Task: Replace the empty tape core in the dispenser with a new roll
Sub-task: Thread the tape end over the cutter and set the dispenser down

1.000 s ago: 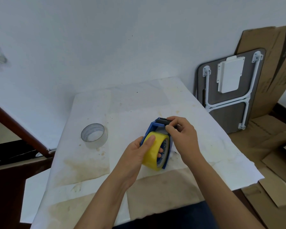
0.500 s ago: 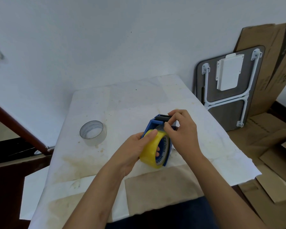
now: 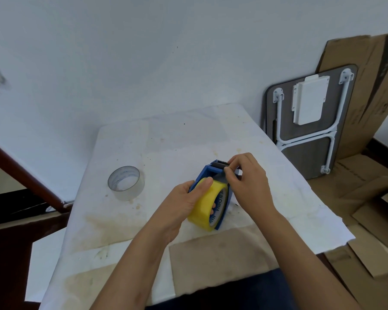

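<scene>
We held a blue tape dispenser point(image 3: 207, 173) over the table point(image 3: 166, 142).
Our left hand point(image 3: 184, 203) gripped its yellow roll point(image 3: 205, 206); right hand point(image 3: 248, 183) fingers pinched the tape end by the blade.

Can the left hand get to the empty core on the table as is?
Probably, but not as is: the left hand is gripping the yellow roll in the dispenser. The empty core stands apart to its left on bare table, path unobstructed.

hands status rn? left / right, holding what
Left hand: closed on the yellow tape roll seated in the blue dispenser.
Right hand: fingertips pinched at the dispenser's cutter end; whether they hold tape cannot be told.
</scene>
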